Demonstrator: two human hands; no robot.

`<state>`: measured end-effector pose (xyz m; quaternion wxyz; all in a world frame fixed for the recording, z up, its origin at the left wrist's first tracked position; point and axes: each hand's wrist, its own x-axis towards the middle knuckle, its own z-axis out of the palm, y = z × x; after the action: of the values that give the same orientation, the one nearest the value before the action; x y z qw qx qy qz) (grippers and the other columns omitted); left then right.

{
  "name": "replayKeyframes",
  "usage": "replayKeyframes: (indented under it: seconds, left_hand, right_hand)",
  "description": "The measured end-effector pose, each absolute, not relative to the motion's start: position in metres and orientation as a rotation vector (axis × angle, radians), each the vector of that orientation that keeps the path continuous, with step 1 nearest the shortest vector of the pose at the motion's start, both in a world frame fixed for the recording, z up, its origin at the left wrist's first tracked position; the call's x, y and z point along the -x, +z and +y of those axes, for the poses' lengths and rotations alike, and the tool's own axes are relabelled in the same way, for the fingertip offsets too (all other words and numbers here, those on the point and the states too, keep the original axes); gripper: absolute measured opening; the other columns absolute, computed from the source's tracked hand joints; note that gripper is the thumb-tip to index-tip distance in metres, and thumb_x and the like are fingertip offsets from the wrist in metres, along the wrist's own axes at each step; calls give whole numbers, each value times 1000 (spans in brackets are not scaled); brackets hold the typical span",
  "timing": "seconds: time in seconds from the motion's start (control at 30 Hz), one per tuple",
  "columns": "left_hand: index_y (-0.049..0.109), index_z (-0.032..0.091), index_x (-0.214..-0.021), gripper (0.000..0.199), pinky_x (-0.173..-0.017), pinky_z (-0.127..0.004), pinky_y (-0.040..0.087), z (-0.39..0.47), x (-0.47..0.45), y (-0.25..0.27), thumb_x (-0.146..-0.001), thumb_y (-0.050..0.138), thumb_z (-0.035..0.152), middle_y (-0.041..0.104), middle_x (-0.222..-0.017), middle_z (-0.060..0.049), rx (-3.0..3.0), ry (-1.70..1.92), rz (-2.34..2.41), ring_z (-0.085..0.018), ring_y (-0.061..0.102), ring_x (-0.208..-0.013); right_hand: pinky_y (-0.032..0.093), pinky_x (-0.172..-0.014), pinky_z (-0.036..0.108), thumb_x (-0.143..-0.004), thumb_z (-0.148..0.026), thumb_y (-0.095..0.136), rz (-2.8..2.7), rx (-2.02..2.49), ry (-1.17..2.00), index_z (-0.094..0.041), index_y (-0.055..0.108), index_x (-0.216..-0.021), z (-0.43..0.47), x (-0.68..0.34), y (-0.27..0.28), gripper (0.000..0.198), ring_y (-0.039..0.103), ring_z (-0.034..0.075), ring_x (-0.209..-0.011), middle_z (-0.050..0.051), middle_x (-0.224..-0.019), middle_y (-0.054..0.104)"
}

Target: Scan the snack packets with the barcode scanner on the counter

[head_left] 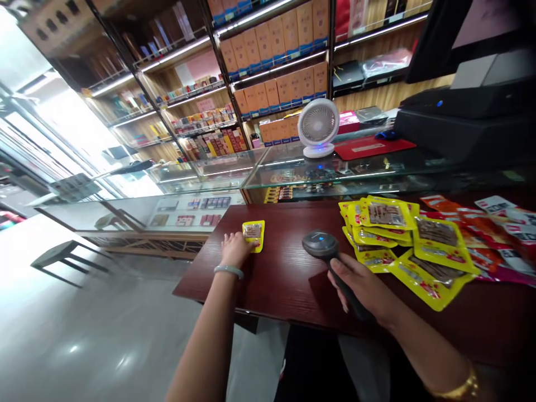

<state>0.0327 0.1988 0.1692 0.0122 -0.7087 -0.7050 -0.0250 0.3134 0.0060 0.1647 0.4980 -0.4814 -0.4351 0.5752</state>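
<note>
"So, what does the head view show of the right hand (355,282)?"

"Wrapped around the grip, it holds a dark grey, pistol-shaped handheld scanner (321,244) above a glossy red-brown wooden table (288,268), the device's head toward the far left."

"And the left?"

"The left hand (234,248), a pale bangle (228,271) at its wrist, touches a small yellow plastic packet with a clear window (253,229), lying near the table's left end. Whether the fingers grip it, I cannot tell."

"What lies to the right?"

"A loose heap of similar yellow packets (385,215), with red-and-orange packets (473,223) just beside it, farther right."

"And on the far side?"

"A round white desk fan (319,125) stands on a glass-topped display counter (268,177), next to a flat red mat (377,146); tan upright boxes (276,42) line up behind."
</note>
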Motion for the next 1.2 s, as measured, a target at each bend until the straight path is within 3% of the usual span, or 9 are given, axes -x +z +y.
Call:
replayKeyframes:
  seconds: [0.23,0.47,0.7,0.9,1.2]
  left_hand:
    - [53,17,-103,39,-87,-32,41,168,-66,163,-76,68,40,66,-104,-13,2474,-319,-2028,-27,61,-104]
    - [53,18,-110,47,-80,-30,40,145,-100,163,-71,74,34,68,-107,-13,2670,-318,-2069,-27,63,-101]
    - [53,22,-95,23,-64,-24,41,112,-119,152,-78,64,33,67,-84,-1,2903,-869,-2143,-17,62,-74]
    - [52,22,-91,24,-66,-25,45,87,-141,155,-77,63,38,67,-83,0,3031,-1217,-2095,-17,63,-75]
    - [53,21,-95,31,-68,-29,49,74,-189,161,-79,64,45,69,-86,-3,3192,-1310,-1962,-20,65,-76]
  right_hand:
    - [38,-32,17,-90,-59,52,-1079,1120,1375,-20,48,-83,13,-308,164,39,47,5,-34,-8,-65,52]
    - [41,-33,18,-89,-60,53,-1007,1170,1325,-20,48,-83,2,-325,164,40,48,5,-35,-7,-66,53]
    - [37,-33,16,-89,-59,54,-933,1175,1328,-20,47,-81,-27,-345,162,40,47,4,-35,-7,-64,53]
    - [38,-35,16,-91,-57,53,-881,1145,1337,-20,49,-83,-54,-361,163,38,48,4,-36,-7,-66,53]
    - [40,-35,17,-85,-61,58,-726,1131,1299,-21,50,-87,-74,-385,167,41,46,5,-38,-7,-68,52]
